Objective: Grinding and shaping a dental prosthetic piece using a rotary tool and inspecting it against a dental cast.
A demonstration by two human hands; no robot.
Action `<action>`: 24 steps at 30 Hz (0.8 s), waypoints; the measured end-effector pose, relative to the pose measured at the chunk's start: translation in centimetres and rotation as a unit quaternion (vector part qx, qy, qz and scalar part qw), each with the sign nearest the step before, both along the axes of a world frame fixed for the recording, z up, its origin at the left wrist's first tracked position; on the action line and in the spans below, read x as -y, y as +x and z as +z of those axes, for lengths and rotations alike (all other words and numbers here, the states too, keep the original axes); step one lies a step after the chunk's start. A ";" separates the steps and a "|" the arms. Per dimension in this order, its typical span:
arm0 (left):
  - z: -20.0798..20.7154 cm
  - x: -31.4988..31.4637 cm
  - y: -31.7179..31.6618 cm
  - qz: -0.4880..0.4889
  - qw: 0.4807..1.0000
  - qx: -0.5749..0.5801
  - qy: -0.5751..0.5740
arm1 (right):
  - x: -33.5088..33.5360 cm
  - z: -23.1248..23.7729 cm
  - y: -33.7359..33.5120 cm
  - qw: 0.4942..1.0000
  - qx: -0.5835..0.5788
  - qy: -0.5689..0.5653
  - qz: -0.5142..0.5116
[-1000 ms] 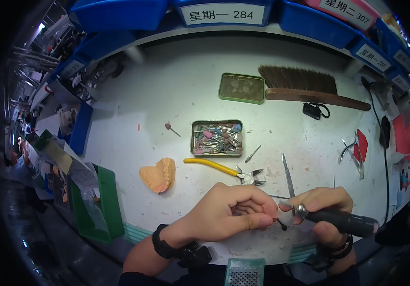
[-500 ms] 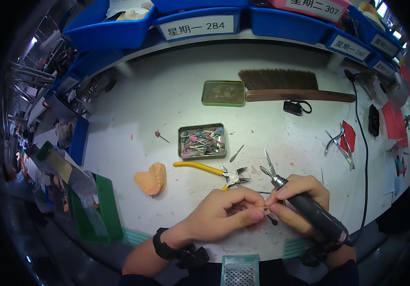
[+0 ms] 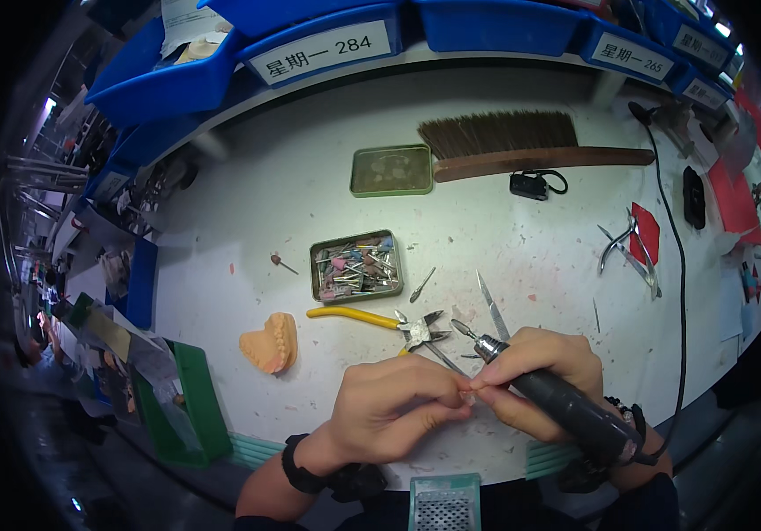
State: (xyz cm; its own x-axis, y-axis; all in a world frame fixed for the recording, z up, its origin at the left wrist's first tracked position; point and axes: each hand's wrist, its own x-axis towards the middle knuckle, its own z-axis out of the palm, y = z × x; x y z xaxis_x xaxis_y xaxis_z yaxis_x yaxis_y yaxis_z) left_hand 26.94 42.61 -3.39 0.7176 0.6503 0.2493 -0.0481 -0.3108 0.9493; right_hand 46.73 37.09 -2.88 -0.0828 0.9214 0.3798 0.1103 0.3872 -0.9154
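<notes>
My left hand (image 3: 398, 411) is closed in a pinch on a small pale, translucent piece (image 3: 467, 400), mostly hidden by fingertips. My right hand (image 3: 547, 372) wraps round a dark rotary handpiece (image 3: 571, 403), whose metal bur (image 3: 462, 327) points up and left, clear of the piece. Thumb and fingertips of that hand meet the left fingertips at the small piece. Just beyond the hands lie yellow-handled cutting pliers (image 3: 354, 315) with their jaws apart, and a pointed metal blade (image 3: 490, 303). An orange-tan toothed dental cast (image 3: 265, 347) sits left of the pliers.
An open tin (image 3: 313, 288) holds many burs; its lid (image 3: 391, 171) lies behind. A brush (image 3: 540, 161), silver pliers (image 3: 615, 248) and a black cable (image 3: 680, 301) are farther right. Blue bins (image 3: 495, 28) line the back, with a green bin (image 3: 199, 398) at left.
The view has shifted, so bench items sit slightly farther left. Both hands stay together at the small piece, and the left fingers have curled closer. The handpiece remains in my right hand.
</notes>
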 end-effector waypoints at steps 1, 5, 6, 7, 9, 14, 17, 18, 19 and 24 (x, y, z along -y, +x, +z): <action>0.1 0.0 0.0 0.002 0.999 -0.011 -0.035 | 0.0 0.0 0.0 1.000 -0.001 0.000 0.000; 0.1 0.6 0.2 0.011 0.973 0.058 -0.225 | 0.1 0.3 0.0 1.000 -0.018 -0.016 0.009; 0.4 0.7 0.3 0.026 0.971 0.051 -0.234 | 0.1 0.3 0.0 0.999 -0.032 -0.025 0.009; 0.5 0.8 0.3 0.041 0.968 0.044 -0.243 | 0.1 0.2 0.0 0.999 -0.032 -0.025 0.009; 0.4 0.1 0.0 0.013 0.995 0.000 -0.096 | 0.1 0.2 0.0 1.000 0.011 -0.001 0.017; 0.4 -0.2 -0.1 -0.024 0.997 -0.033 0.059 | 0.2 0.3 -0.1 0.999 0.006 0.016 0.028; 0.4 -0.1 -0.1 -0.034 0.997 -0.034 0.068 | 0.3 0.3 -0.1 1.000 -0.008 0.002 0.024; 0.3 0.0 -0.2 -0.034 0.996 -0.034 0.069 | 0.3 0.3 -0.1 1.000 -0.017 -0.017 0.019; 0.1 0.1 -0.3 -0.026 0.997 -0.026 0.066 | 0.3 0.3 -0.1 1.000 -0.017 -0.016 0.018; 0.3 0.0 0.4 -0.035 0.995 -0.012 0.090 | 0.5 -0.4 -0.2 0.996 -0.077 -0.037 0.002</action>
State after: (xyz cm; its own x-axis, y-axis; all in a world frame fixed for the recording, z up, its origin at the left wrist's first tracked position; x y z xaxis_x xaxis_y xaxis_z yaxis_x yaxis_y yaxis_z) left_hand 27.32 42.64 -3.11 0.7668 0.5445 0.3399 -0.0542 -0.4727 0.8795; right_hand 46.53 36.64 -3.23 -0.0330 0.9468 0.3201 -0.0350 0.3189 -0.9471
